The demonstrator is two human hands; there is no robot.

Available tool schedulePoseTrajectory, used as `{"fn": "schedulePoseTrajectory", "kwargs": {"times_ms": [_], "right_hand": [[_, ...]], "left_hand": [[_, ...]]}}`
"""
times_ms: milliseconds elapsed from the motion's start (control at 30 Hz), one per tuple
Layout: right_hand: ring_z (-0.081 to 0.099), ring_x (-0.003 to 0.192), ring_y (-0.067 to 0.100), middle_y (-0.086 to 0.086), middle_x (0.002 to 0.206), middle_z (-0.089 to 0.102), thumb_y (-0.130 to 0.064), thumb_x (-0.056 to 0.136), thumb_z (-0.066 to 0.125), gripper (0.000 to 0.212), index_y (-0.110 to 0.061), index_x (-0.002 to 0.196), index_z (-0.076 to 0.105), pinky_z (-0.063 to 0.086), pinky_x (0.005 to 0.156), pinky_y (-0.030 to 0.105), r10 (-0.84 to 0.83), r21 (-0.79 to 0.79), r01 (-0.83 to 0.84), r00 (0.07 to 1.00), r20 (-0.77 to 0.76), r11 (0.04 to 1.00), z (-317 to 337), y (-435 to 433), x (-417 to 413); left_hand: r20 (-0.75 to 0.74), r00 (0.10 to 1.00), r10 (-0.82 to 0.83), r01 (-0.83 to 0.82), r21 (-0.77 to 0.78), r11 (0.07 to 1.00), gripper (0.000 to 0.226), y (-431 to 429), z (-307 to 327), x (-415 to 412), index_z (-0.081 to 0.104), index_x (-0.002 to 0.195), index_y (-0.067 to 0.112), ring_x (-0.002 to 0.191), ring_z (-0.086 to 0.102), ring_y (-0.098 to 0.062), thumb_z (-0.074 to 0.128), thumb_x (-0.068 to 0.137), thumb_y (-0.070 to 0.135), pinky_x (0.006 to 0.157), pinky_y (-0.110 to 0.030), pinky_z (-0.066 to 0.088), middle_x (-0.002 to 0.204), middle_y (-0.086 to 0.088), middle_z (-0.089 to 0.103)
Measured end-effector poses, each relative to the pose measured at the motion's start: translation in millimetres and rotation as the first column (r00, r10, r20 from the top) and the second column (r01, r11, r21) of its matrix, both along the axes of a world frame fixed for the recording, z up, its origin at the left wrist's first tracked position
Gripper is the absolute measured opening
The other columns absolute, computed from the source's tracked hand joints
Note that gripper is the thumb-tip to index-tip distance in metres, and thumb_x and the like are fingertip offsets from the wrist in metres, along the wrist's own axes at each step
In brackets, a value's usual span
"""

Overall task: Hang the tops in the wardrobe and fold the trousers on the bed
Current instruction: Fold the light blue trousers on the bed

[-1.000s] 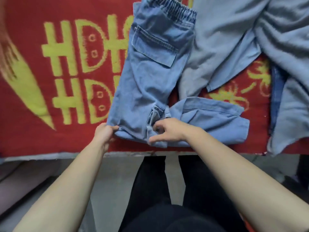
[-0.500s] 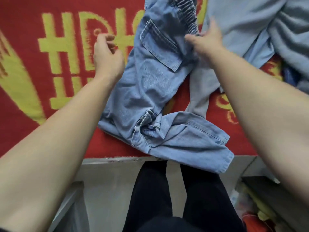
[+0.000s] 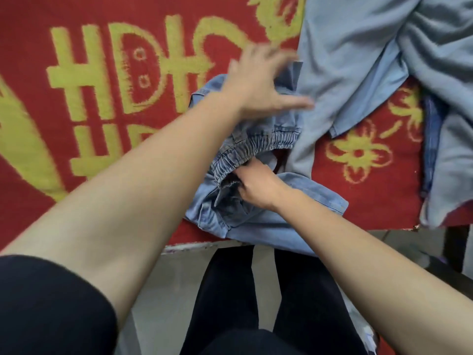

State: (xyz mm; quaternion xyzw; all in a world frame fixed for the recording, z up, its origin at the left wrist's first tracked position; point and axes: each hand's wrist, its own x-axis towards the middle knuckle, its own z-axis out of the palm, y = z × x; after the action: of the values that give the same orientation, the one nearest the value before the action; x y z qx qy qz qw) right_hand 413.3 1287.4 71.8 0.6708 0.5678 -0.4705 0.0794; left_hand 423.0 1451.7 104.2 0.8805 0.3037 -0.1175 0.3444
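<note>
Near the front edge of the red-blanketed bed, the right hand pinches the light-blue denim trousers by the elastic waistband. The blurred left hand, fingers spread, seemingly presses them. Square the edges before smoothing.

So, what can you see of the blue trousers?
The trousers are light blue denim, folded into a bundle at the near edge of the red blanket. Their elastic waistband lies on top. The left hand rests spread on the far fold; the right hand grips fabric beside the waistband. A grey top touches them.
</note>
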Motion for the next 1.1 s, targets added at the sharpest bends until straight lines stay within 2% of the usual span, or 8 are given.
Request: {"fn": "schedulePoseTrajectory", "kwargs": {"times_ms": [133,200,300,400,467,533,933,1100], "right_hand": [[0.052,0.12,0.038,0.022,0.136,0.051,-0.013,0.09,0.054,0.046,-0.004,0.134,0.049,0.049,0.095,0.042,0.037,-0.066,-0.038,0.999,-0.016,0.997,0.0,-3.8,-1.6],[0.056,0.116,0.037,0.019,0.132,0.054,-0.016,0.087,0.059,0.047,-0.004,0.132,0.049,0.051,0.092,0.042,0.02,-0.08,-0.023,0.999,-0.038,0.997,1.0,-10.7,-6.2],[0.056,0.113,0.037,0.016,0.125,0.056,-0.014,0.081,0.064,0.05,-0.007,0.127,0.046,0.049,0.092,0.045,-0.074,-0.051,0.071,0.996,-0.058,0.996,3.7,-24.9,-12.2],[0.058,0.112,0.037,0.012,0.122,0.06,-0.012,0.079,0.064,0.05,-0.012,0.123,0.041,0.046,0.089,0.043,-0.15,-0.031,0.148,0.987,-0.054,0.988,4.1,-36.9,-13.5],[0.06,0.106,0.037,0.012,0.116,0.063,-0.011,0.077,0.064,0.046,-0.013,0.116,0.039,0.042,0.078,0.038,-0.2,-0.026,0.199,0.979,-0.031,0.98,3.7,-41.3,-10.7],[0.061,0.101,0.037,0.011,0.109,0.065,-0.01,0.075,0.063,0.045,-0.016,0.112,0.038,0.036,0.071,0.036,-0.218,-0.016,0.218,0.976,0.008,0.976,5.7,-43.2,-5.1],[0.059,0.116,0.034,0.013,0.126,0.063,-0.015,0.083,0.047,0.043,-0.02,0.124,0.06,0.049,0.089,0.038,-0.291,0.213,0.243,0.928,0.233,0.946,163.3,-57.8,97.2],[0.059,0.104,0.035,0.01,0.112,0.051,-0.02,0.085,0.044,0.037,-0.025,0.116,0.064,0.039,0.076,0.036,-0.334,0.48,0.155,0.889,0.314,0.864,302.9,-58.6,111.7]], "left_hand": [[-0.367,0.887,-0.28,0.327,0.07,0.943,0.058,-55.8,-31.9,-15.4,0.055,0.122,0.026,0.124,0.047,-0.037,0.075,0.073,0.051,0.097,-0.053,0.04,0.139,-0.009,0.043],[-0.301,0.942,-0.149,0.201,0.152,0.968,0.042,-64.4,-44.5,-26.0,0.051,0.121,0.019,0.114,0.054,-0.04,0.067,0.083,0.027,0.085,-0.047,0.043,0.13,-0.013,0.049],[-0.118,0.96,0.252,-0.247,0.054,0.967,0.031,-53.7,-55.0,-40.8,0.054,0.11,0.015,0.101,0.06,-0.032,0.063,0.085,0.032,0.075,-0.039,0.042,0.11,-0.011,0.063],[-0.025,0.668,0.744,-0.729,-0.224,0.647,0.035,-33.6,-50.3,-60.7,0.06,0.101,0.016,0.092,0.063,-0.021,0.07,0.076,0.039,0.081,-0.036,0.051,0.096,-0.002,0.069],[0.035,0.452,0.891,-0.839,-0.324,0.438,0.039,-27.5,-44.6,-74.8,0.055,0.099,0.018,0.087,0.065,-0.016,0.074,0.071,0.036,0.084,-0.032,0.052,0.09,0.006,0.066],[0.091,0.366,0.926,-0.881,-0.288,0.376,0.048,-30.3,-38.5,-89.1,0.052,0.106,0.021,0.089,0.065,-0.015,0.075,0.067,0.035,0.085,-0.029,0.051,0.093,0.008,0.065],[0.113,0.575,0.81,-0.784,0.361,0.506,0.075,-79.1,133.8,-157.4,0.037,0.139,0.038,0.104,0.06,-0.04,0.058,0.071,0.016,0.084,-0.042,0.048,0.117,-0.013,0.059],[0.211,0.607,0.766,-0.757,0.447,0.477,0.031,-94.2,269.8,-159.5,0.067,0.103,0.025,0.092,0.066,-0.039,0.058,0.081,0.044,0.072,-0.037,0.049,0.096,-0.016,0.071]]}}
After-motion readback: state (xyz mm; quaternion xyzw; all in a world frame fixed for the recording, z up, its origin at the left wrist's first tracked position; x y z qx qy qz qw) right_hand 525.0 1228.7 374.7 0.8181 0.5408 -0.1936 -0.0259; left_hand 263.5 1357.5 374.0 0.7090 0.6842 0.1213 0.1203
